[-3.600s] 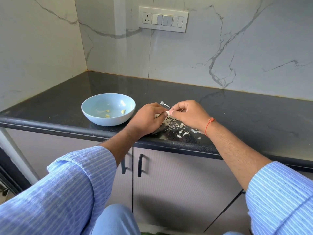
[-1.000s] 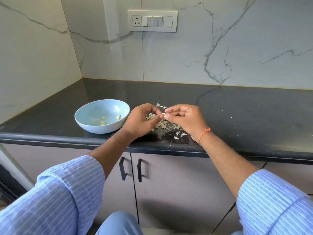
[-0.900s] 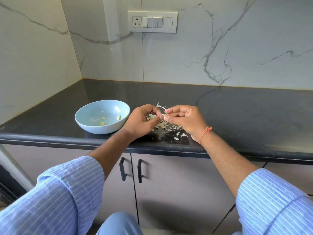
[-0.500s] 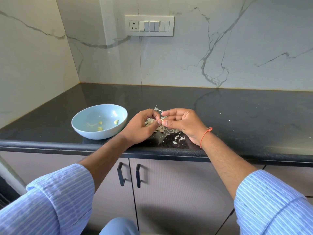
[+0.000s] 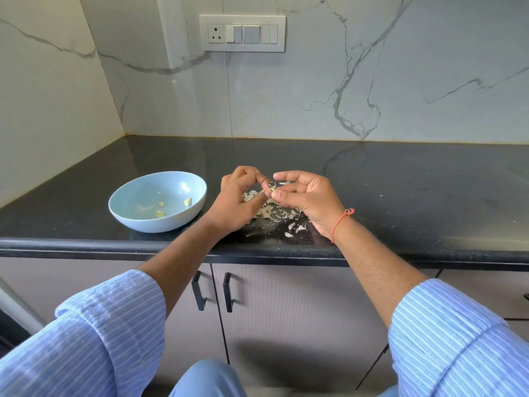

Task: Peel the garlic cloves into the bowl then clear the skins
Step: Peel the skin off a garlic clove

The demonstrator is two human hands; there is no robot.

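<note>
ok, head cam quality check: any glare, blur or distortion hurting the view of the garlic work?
Head view: wide-angle bowing bends the counter edge and wall lines. Soft glare streaks the black countertop at the right. The left sleeve is blurred near the lens. The left hand and right hand are sharp, but the clove pinched between them is too small to resolve. Hand shadows darken part of the skins.

No text, label, brand, number or sign can be read anywhere, not even on the switch plate point(image 5: 242, 33) on the wall.
</note>
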